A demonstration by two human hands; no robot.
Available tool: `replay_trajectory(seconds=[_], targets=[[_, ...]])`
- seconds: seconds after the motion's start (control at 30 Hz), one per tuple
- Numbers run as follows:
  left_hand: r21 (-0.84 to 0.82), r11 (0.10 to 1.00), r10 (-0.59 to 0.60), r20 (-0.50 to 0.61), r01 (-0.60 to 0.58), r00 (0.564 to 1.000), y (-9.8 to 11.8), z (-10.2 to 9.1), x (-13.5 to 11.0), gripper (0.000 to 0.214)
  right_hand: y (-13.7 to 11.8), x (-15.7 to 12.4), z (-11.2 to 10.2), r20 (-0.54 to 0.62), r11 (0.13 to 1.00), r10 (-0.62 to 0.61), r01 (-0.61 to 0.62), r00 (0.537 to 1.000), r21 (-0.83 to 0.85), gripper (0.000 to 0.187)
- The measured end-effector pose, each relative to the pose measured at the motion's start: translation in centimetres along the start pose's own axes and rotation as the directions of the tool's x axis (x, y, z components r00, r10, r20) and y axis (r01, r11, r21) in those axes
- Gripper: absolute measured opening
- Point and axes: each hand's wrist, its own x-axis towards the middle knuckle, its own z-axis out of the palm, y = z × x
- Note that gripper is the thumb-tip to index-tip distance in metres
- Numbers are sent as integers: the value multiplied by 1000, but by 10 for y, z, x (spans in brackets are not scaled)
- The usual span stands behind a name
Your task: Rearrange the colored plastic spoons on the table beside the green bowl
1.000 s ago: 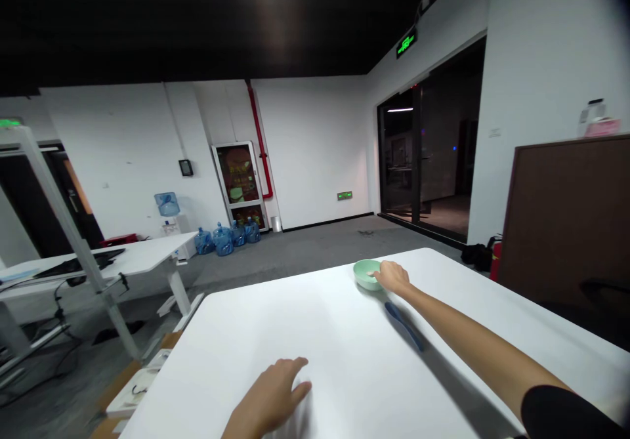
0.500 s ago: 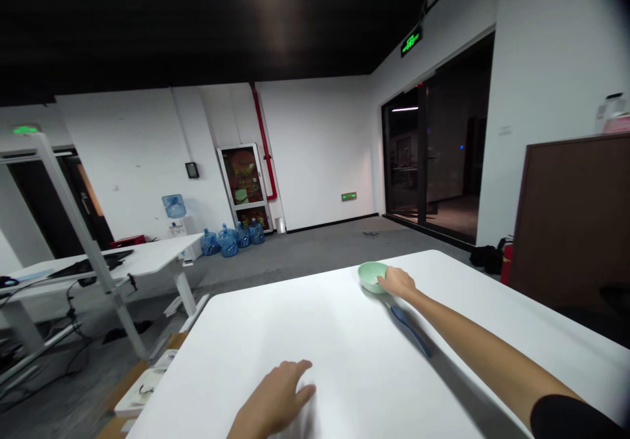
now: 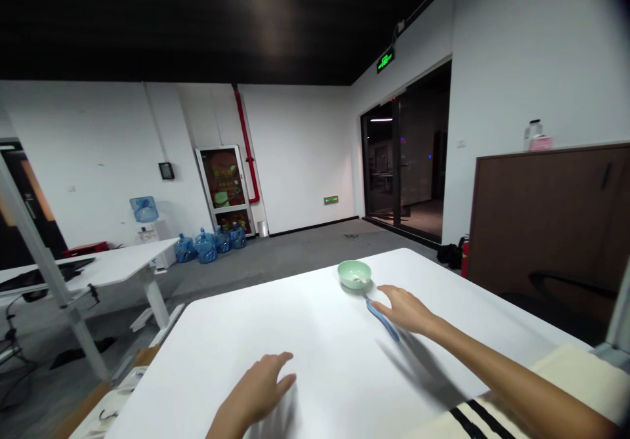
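A light green bowl (image 3: 347, 284) sits near the far edge of the white table (image 3: 305, 334), with a small whitish thing (image 3: 359, 280) inside that I cannot make out. Just in front of the bowl lies a slim tool with a blue handle (image 3: 382, 321); its kind does not show. My right hand (image 3: 406, 309) hovers beside that handle, thumb and fingers apart, holding nothing. Over the near left part of the table is my left hand (image 3: 258, 386), also open and empty, its thumb spread from the fingers.
Cream cloth with black stripes (image 3: 492, 413) shows at the lower right. Left of the table are boxes with white trays (image 3: 111, 406) and another desk (image 3: 128, 258). A brown cabinet (image 3: 536, 216) and a black chair (image 3: 566, 281) stand to the right.
My right hand has left the bowl and drawn back toward the blue handle. The view has turned right, bringing the striped cloth and more of the cabinet into sight. My left hand stays open.
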Motion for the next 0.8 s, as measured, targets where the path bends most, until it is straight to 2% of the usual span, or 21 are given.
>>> replay_trajectory(seconds=[0.2,0.5,0.63,0.8], targets=[[11,1000,-7,12,7,1000,2,-2,-3,56,6,-15,16,25,1000,-6,6,1000,-8,63],[19,1000,-12,21,12,1000,5,-3,-3,57,6,-15,15,66,999,30,-32,997,26,58],[-4,1000,-2,12,2,1000,3,-1,-2,58,8,8,12,60,998,62,-61,996,-11,55],[-5,1000,-13,9,13,1000,1,1,0,57,9,69,6,31,992,94,-91,995,-83,44]])
